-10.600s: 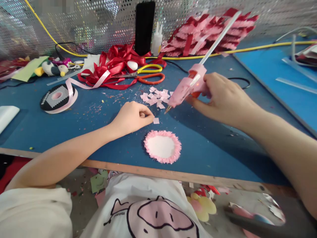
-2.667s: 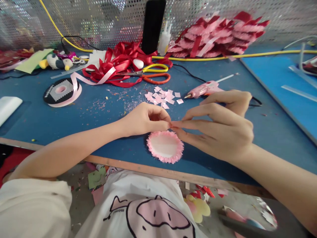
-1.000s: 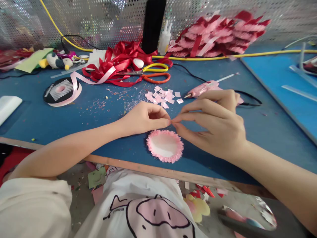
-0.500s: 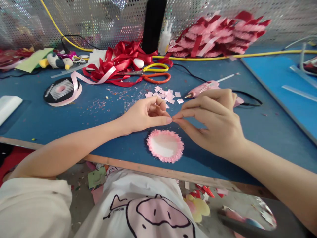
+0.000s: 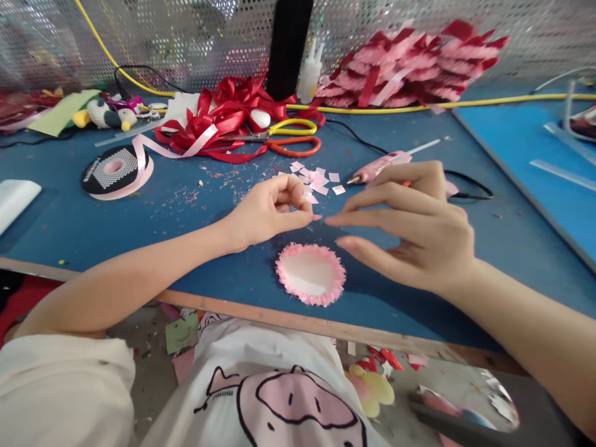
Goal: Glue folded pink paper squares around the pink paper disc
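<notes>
Since the frame half a second ago, our right hand (image 5: 410,230) has come away from the left hand (image 5: 267,211), and the left has drawn slightly leftward. We now have the right thumb and forefinger parted, with nothing seen between them. Our left thumb and forefinger pinch what looks like a small pink piece (image 5: 317,217), probably folded, though it is too small to be sure.

The pink-edged disc (image 5: 310,273) lies on the table (image 5: 395,316) near us, just below both hands and touched by neither. We judge its edging done, as the fringe runs all round while the centre shows white. Only the pinched piece looks shaped; the pink squares (image 5: 319,180) beyond our left hand lie loose and unworked. Our glue gun (image 5: 379,166) rests at far right, partly behind the right hand.
</notes>
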Motion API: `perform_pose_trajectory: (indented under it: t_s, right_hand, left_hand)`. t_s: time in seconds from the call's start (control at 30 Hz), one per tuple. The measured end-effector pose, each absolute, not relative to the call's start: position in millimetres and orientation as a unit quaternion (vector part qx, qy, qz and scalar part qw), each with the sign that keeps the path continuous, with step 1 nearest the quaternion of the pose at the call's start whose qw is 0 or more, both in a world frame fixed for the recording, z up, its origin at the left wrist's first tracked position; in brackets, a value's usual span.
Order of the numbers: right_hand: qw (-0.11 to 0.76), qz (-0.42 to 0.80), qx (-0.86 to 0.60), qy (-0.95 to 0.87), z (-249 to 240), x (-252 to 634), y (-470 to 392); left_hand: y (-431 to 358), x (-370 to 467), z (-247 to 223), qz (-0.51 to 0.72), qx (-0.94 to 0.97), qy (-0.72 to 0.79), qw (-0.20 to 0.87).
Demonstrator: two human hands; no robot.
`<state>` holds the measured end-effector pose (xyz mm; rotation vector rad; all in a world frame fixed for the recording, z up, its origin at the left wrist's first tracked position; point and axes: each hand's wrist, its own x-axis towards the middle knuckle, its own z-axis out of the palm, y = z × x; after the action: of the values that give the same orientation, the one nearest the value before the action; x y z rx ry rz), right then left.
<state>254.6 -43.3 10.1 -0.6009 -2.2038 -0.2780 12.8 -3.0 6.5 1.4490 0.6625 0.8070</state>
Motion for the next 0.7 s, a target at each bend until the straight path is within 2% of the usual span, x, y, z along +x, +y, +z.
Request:
perform_pose_trajectory:
  t_s: [0.1,0.2,0.5,0.57,0.63,0.7]
  right_hand:
    - [0.332,-0.065,-0.155,-0.928,16.0,260.4,-45.0]
    - [0.252,-0.076,-0.117,-0.958,18.6,262.5,-47.4]
    - [0.194,-0.082,-0.159,-0.965,11.2,263.9,-44.1]
    - [0.217,-0.1,-0.156,-0.958,10.0,263.6,-41.6]
    - [0.274,-0.137,-0.158,-0.939,8.0,262.9,-38.2]
    - [0.33,-0.187,-0.223,-0.898,4.2,263.6,-34.2]
  left_hand:
    - [-3.4,14.2,6.9,0.388,0.626,0.317,0.598]
    - [-3.7,14.9,8.1,0.417,0.634,0.341,0.555]
    - [-3.1,13.7,9.4,0.415,0.646,0.363,0.527]
    - [-3.6,13.1,10.1,0.408,0.652,0.369,0.522]
    - [-4.1,12.5,11.3,0.404,0.656,0.371,0.519]
    - [-4.6,12.0,12.7,0.401,0.66,0.373,0.514]
